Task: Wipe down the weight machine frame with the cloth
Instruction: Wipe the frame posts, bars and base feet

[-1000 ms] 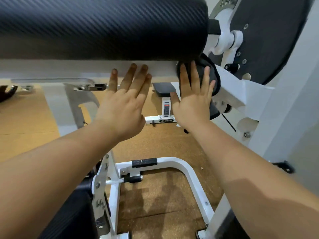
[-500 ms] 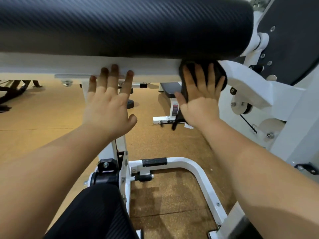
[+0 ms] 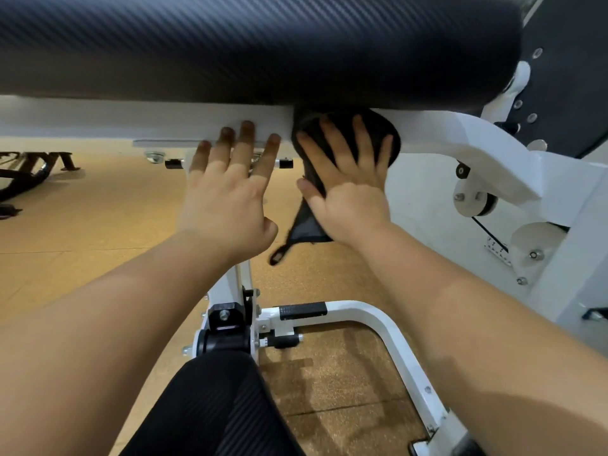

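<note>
Right now the cloth (image 3: 375,125) is pinned flat against the white bar (image 3: 131,116) of the machine frame by the right hand (image 3: 352,199). That hand's fingers are straight and spread wide over the cloth, and a loose corner hangs down below the thumb. Just beside it, on its thumb side, the left hand (image 3: 227,199) is also flat and spread. It holds nothing, and its fingertips (image 3: 246,136) rest bare on the same bar.

The step looks like a wipe along the face of the bar, directly under the big black pad (image 3: 263,44) that sits above both hands. To do it well, keep the palm's pressure even and run the cloth lengthwise in overlapping passes. Work its top edge into the seam where pad meets bar. The hanging corner would be better gathered under the palm, so it does not catch on the bolts below the left fingers. The left hand steadies, but the spot it touches will need wiping too.

Beyond the right hand the bar bends down into a bracket (image 3: 493,166), likely next. Below the forearms a white tube (image 3: 378,320) curves over the tan floor (image 3: 98,209).

No bucket, bin or other container shows here.
</note>
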